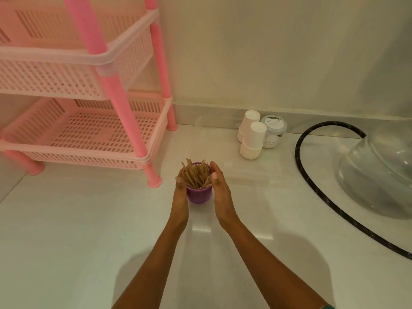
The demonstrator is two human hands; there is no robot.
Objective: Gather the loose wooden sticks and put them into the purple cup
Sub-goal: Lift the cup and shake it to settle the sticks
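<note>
A pink rack (pixel 44 79) stands at the left. White jars (pixel 254 139) sit by the wall, near a black hose (pixel 297 152).

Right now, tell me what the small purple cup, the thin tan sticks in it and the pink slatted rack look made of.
Small purple cup: likely plastic, smooth matte wall. Thin tan sticks: probably wood, pale, dull, flat like craft sticks. Pink slatted rack: moulded plastic, slightly translucent baskets, glossy posts.

Both your forearms (pixel 156 264) are bare. The thumbnails (pixel 214 175) on your left hand (pixel 180 197) and right hand (pixel 220 195) carry a pale pink polish. A teal sliver (pixel 329 306) edged in gold, possibly a sleeve hem, shows at the bottom edge.
</note>
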